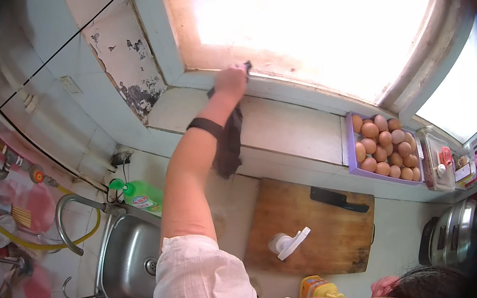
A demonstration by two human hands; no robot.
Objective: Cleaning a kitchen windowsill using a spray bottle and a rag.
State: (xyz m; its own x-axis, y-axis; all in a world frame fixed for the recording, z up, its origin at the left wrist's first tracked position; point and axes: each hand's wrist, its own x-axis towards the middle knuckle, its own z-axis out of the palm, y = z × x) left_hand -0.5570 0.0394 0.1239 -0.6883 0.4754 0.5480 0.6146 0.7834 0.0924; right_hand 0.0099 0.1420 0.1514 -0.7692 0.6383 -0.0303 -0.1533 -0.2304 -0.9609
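Note:
My left hand (232, 80) reaches up to the lower edge of the window frame (194, 79), closed around a dark cloth (229, 145). The cloth hangs below the fist in front of the tiled sill, and a small end shows above it. A dark band circles the left forearm. Only a small part of my right hand (384, 286) shows at the bottom edge, beside some hair; its fingers and anything in them cannot be made out. A white spray-type bottle (288, 244) stands on the wooden cutting board (307, 203), where a black cleaver (334, 197) also lies.
At left are a steel sink (128, 269), its faucet (65, 215) and a green bottle (141, 196). Eggs fill a purple box (351, 148) on the sill, beside a clear plastic container (436, 162). A metal pot (454, 234) stands right; a yellow bottle (316, 289) is below the board.

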